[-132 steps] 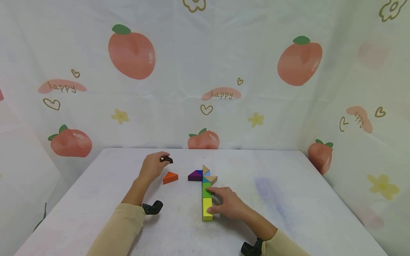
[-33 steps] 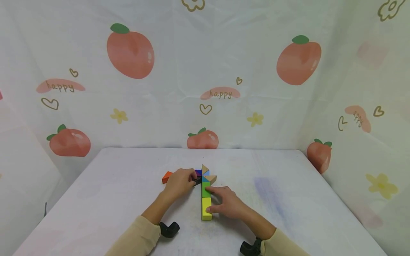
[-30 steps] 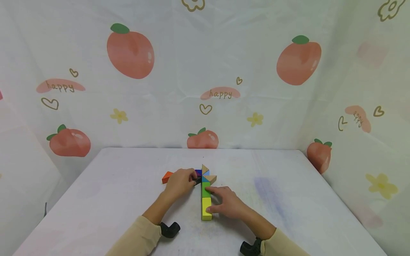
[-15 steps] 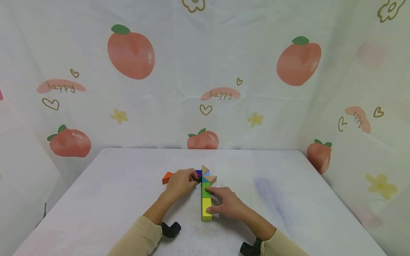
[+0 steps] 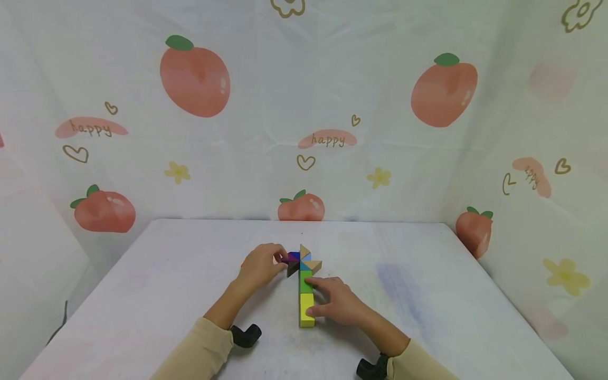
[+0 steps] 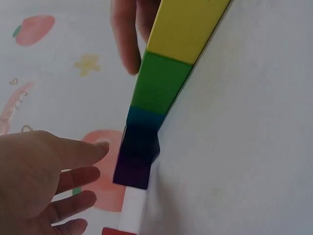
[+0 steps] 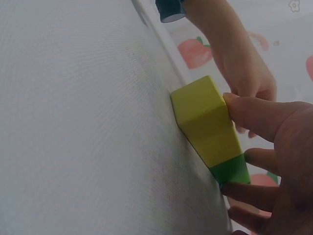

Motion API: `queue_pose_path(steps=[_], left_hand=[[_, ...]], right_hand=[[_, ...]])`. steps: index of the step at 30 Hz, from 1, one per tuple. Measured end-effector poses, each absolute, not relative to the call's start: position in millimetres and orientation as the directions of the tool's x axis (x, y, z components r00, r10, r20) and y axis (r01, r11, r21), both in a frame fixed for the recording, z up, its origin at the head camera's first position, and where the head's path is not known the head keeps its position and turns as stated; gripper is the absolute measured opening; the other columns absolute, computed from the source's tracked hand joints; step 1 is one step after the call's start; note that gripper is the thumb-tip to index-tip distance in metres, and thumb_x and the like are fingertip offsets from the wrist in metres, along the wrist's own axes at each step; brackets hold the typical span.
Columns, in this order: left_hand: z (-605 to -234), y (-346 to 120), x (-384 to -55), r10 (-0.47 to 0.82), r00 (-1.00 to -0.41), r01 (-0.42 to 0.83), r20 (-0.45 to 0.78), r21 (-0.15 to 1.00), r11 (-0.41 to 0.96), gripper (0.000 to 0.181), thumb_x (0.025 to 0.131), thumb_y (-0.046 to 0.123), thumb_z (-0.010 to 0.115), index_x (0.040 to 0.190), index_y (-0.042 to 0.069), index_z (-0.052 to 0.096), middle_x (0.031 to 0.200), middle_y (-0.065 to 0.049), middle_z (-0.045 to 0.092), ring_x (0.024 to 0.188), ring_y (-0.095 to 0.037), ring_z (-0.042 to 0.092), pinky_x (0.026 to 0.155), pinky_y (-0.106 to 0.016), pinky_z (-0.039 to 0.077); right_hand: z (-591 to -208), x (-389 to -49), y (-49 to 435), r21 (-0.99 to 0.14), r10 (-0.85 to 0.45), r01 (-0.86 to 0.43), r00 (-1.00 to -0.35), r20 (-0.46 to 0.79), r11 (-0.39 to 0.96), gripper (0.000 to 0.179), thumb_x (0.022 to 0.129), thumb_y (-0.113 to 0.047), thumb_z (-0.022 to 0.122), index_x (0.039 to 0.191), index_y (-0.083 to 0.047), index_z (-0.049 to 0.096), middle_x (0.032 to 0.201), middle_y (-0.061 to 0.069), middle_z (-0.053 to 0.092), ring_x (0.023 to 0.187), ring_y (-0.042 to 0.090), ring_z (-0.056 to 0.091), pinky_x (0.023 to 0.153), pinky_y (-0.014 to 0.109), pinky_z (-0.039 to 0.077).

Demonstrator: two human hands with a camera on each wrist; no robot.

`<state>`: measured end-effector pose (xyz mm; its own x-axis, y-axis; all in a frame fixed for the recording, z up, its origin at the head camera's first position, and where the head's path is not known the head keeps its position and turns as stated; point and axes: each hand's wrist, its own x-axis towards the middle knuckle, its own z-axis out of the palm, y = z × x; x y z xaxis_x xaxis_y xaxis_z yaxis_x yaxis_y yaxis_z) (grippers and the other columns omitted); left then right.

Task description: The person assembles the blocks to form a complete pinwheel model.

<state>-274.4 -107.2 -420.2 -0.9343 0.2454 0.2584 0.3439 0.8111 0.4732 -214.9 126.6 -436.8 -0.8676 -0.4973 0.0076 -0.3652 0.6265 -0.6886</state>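
In the head view, wooden blocks form a pinwheel shape above a straight stem. The stem is a green block (image 5: 306, 284) joined end to end with a yellow block (image 5: 306, 314). A black triangular block (image 5: 293, 268) lies at the pinwheel's lower left, below a purple block (image 5: 290, 257) and a blue block (image 5: 295, 254). My left hand (image 5: 261, 265) is just left of these; the left wrist view shows its fingers apart from the blocks. My right hand (image 5: 341, 302) rests its forefinger on the green block and its thumb on the yellow one.
Two natural wood triangles, one (image 5: 304, 252) at the top and one (image 5: 313, 266) at the right, belong to the pinwheel. An orange block is nearly all hidden behind my left hand. The white table (image 5: 418, 295) meets a printed cloth (image 5: 266, 174) at its back.
My left hand carried the black block from the left to the pinwheel. Within the last half second it let go and drew back slightly left. My right hand stayed in place.
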Motion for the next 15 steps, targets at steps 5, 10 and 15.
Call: queue_pose_path(steps=[5, 10, 15], left_hand=[[-418, -120, -276, 0.263, -0.905, 0.394, 0.334, 0.425, 0.815, 0.016, 0.081, 0.018, 0.08, 0.095, 0.019, 0.072, 0.093, 0.002, 0.067, 0.087, -0.019, 0.057, 0.077, -0.036, 0.051], [-420, -132, -278, 0.305, -0.869, 0.45, 0.389, 0.368, 0.814, 0.021, 0.078, 0.015, 0.081, 0.096, 0.018, 0.073, 0.103, 0.001, 0.068, 0.093, -0.024, 0.059, 0.084, -0.042, 0.05], [-424, -143, -281, 0.32, -0.868, 0.453, 0.38, 0.341, 0.824, 0.027, 0.077, 0.016, 0.082, 0.102, 0.018, 0.072, 0.111, 0.0, 0.067, 0.094, -0.024, 0.058, 0.084, -0.043, 0.049]], right_hand=[[-436, -215, 126, -0.695, -0.484, -0.339, -0.875, -0.016, 0.635, 0.07, 0.081, -0.045, 0.077, 0.142, -0.019, 0.051, 0.139, 0.003, 0.053, 0.126, 0.03, 0.042, 0.102, 0.056, 0.035], [-437, -214, 126, -0.689, -0.483, -0.349, -0.876, -0.003, 0.636, 0.07, 0.081, -0.043, 0.077, 0.141, -0.018, 0.052, 0.138, 0.004, 0.054, 0.125, 0.031, 0.043, 0.101, 0.057, 0.036], [-437, -213, 126, -0.691, -0.485, -0.356, -0.874, 0.009, 0.629, 0.07, 0.081, -0.043, 0.078, 0.141, -0.018, 0.053, 0.138, 0.004, 0.054, 0.125, 0.031, 0.043, 0.101, 0.057, 0.035]])
